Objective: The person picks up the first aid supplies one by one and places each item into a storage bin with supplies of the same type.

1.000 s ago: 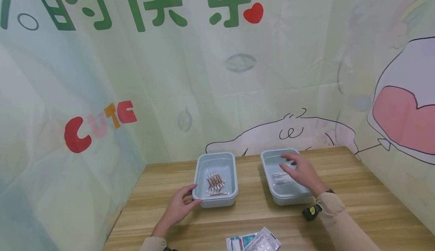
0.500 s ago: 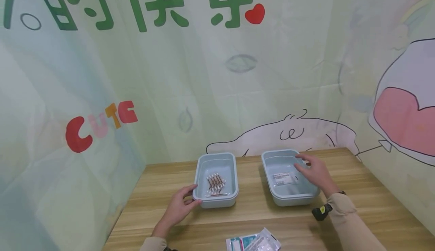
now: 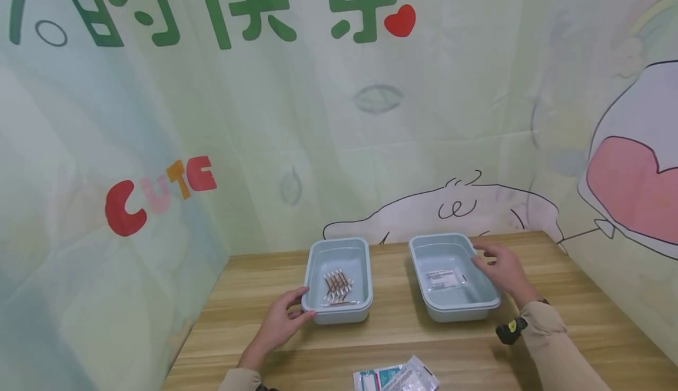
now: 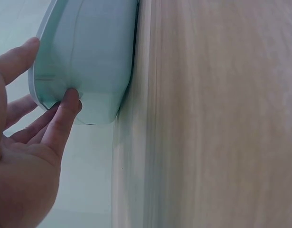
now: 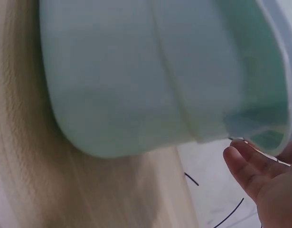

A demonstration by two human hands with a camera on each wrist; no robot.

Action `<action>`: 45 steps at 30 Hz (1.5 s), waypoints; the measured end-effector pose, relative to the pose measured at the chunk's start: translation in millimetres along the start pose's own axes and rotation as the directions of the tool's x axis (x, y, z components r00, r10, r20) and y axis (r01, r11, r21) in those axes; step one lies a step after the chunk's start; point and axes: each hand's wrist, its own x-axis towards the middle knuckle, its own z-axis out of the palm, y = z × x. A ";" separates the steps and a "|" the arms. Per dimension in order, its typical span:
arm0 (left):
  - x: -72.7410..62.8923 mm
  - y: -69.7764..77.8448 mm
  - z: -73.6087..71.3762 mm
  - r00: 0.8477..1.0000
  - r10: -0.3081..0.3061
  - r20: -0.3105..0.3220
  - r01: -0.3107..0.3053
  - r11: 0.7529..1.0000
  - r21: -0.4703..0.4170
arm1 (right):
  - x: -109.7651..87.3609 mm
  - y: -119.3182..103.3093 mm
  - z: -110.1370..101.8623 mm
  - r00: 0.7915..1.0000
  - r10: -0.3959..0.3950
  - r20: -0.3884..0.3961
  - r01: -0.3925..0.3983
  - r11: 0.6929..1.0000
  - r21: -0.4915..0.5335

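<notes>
My left hand (image 3: 282, 319) rests its fingertips on the near left corner of a pale blue plastic bin (image 3: 342, 315). In the left wrist view, fairly straight fingers (image 4: 65, 116) touch the outer wall below the rim. Several brown-stemmed, white-tipped cotton swabs (image 3: 337, 285) lie in this bin. At the right rim of a second pale blue bin (image 3: 461, 314) is my right hand (image 3: 505, 270), thumb and fingers apart; contact is hard to tell. A clear packet with a white printed label (image 3: 446, 279) lies inside it. In the right wrist view, loosely extended fingers (image 5: 248, 168) show beside the rim.
At the front of the wooden table (image 3: 296, 358) lie overlapping flat sachets (image 3: 397, 377), teal-and-white and silvery, cut off by the frame. A printed fabric backdrop (image 3: 286, 143) stands along the table's back and sides. A gap of tabletop separates the two bins.
My right hand has moved right, from above the second bin to its right rim, uncovering the labelled packet. My left hand stays at the corner of the left bin.
</notes>
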 end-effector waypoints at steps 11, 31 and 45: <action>-0.6 1.0 -1.5 1.000 -0.008 0.005 0.008 1.000 -0.022 | -2.2 9.0 2.8 0.991 0.123 0.059 -0.126 0.991 0.045; -0.9 -2.3 -1.9 0.999 0.023 0.033 -0.023 1.000 0.015 | -9.1 12.8 5.8 0.986 0.139 0.095 -0.147 0.986 0.076; -0.7 -1.8 -0.5 1.000 0.002 0.010 -0.002 1.000 0.009 | -9.9 15.8 8.1 0.985 0.142 0.095 -0.152 0.982 0.108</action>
